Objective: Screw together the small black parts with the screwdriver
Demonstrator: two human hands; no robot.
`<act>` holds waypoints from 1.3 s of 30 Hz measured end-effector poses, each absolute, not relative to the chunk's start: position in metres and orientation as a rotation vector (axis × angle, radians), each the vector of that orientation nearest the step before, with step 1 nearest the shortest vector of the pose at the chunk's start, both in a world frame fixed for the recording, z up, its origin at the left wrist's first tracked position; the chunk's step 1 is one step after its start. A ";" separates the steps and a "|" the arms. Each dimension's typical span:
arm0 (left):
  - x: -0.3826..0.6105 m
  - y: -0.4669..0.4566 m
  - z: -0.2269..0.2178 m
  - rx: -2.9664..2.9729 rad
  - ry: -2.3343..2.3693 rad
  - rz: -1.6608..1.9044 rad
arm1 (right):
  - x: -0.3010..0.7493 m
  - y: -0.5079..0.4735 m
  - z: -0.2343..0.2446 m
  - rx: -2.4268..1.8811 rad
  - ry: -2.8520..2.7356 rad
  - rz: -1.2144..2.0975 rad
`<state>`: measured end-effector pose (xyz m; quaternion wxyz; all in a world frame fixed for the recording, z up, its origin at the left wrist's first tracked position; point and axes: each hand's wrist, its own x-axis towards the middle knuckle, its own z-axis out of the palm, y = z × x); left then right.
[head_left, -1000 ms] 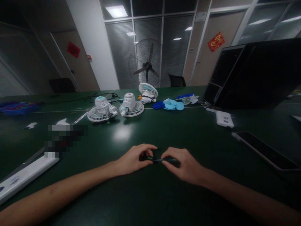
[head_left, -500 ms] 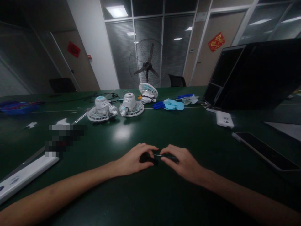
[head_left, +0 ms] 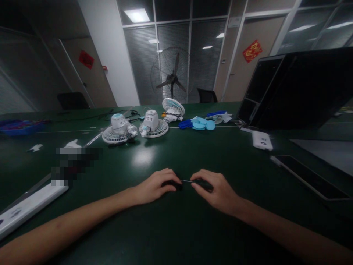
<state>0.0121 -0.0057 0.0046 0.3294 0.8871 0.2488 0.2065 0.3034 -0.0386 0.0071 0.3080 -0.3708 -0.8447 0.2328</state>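
Over the dark green table [head_left: 165,228], my right hand [head_left: 219,189] has its fingers wrapped round the dark handle of a screwdriver [head_left: 205,184]. Its thin metal shaft points left, towards a small black part [head_left: 176,184]. My left hand [head_left: 156,187] curls over that part and grips it between thumb and fingers. Most of the black part is hidden under the hand, so its kind does not show. The shaft's tip reaches the part's right side; whether it sits inside, I cannot tell.
Small white fans [head_left: 153,127] lie farther back, beside light blue fan blades [head_left: 202,123] and blue gloves [head_left: 186,124]. To the right are a phone [head_left: 311,176], a white device [head_left: 261,140] and a large black monitor [head_left: 300,88]. A long white bar [head_left: 33,206] lies left.
My hands have moved slightly apart. My left hand has shifted a little left with its fingers closer over the black part; the screwdriver has moved slightly right.
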 end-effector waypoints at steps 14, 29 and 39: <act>-0.153 0.131 -0.011 2.259 1.567 0.888 | 0.306 -0.044 0.010 -0.883 -2.325 0.592; -0.195 0.147 -0.024 1.977 1.680 1.103 | 0.306 -0.044 0.008 -0.859 -2.329 0.532; -0.195 0.143 -0.022 1.875 1.690 1.198 | 0.307 -0.044 0.009 -0.873 -2.332 0.597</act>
